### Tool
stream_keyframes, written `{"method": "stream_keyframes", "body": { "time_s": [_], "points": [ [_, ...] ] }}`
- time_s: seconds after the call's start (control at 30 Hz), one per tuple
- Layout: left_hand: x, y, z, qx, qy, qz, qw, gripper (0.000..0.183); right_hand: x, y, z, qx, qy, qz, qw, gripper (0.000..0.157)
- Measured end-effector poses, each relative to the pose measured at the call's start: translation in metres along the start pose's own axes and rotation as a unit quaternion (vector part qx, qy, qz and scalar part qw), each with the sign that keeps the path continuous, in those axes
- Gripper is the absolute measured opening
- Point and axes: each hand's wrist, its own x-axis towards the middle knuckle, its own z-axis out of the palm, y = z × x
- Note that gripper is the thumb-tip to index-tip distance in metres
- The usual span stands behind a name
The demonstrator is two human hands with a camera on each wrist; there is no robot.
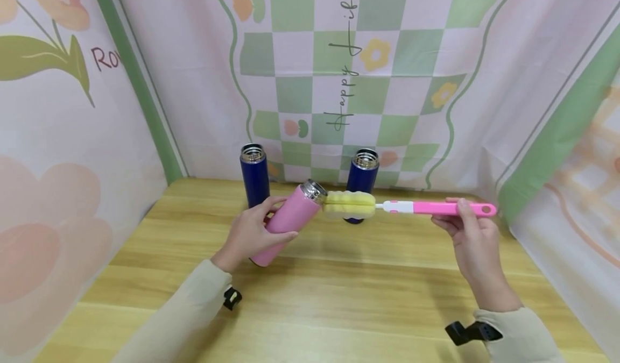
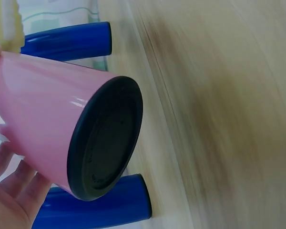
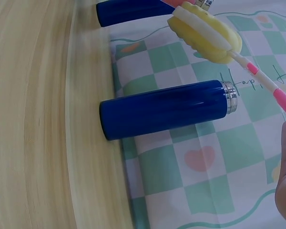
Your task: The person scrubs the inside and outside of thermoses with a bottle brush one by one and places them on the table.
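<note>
My left hand (image 1: pixel 256 231) grips a pink thermos bottle (image 1: pixel 293 215) around its body, tilted with its open metal mouth up and to the right. In the left wrist view the bottle's black base (image 2: pixel 107 138) faces the camera, off the table. Between its fingers and thumb my right hand (image 1: pixel 472 239) holds a bottle brush by its pink handle (image 1: pixel 436 208), level in the head view. The brush's yellow sponge head (image 1: pixel 350 204) points left, its tip at the bottle's mouth; whether they touch I cannot tell. The right wrist view shows the sponge head (image 3: pixel 207 36) outside the bottle.
Two dark blue thermos bottles without lids stand upright at the back of the wooden table (image 1: pixel 310 309): one on the left (image 1: pixel 255 177), the other on the right (image 1: pixel 362 177) behind the sponge. A patterned curtain (image 1: pixel 300 51) hangs behind the table and along both sides.
</note>
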Motion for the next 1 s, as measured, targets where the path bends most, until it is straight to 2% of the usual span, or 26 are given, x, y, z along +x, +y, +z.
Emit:
{"method": "stream_keyframes", "body": {
  "time_s": [0.1,0.2,0.47,0.77,1.0],
  "points": [
    [0.0,0.001,0.002,-0.025,-0.001,-0.014,0.9996,0.072,0.0,0.001,0.0,0.01,-0.001,-0.003,1.0,0.026],
    [-0.001,0.004,0.003,-0.066,-0.003,-0.041,0.9969,0.072,0.0,0.002,0.001,0.017,-0.003,-0.004,1.0,0.027],
    [0.0,0.01,0.01,-0.17,-0.006,-0.115,0.9787,0.073,0.002,0.002,0.004,0.033,-0.017,-0.015,0.999,0.028],
    [-0.001,0.011,0.018,-0.231,-0.01,-0.141,0.9628,0.076,0.002,0.005,0.008,0.04,-0.031,-0.019,0.999,0.028],
    [-0.002,0.015,0.02,-0.284,-0.023,-0.165,0.9443,0.078,0.002,0.009,0.007,0.052,-0.052,-0.014,0.997,0.028]
  ]
}}
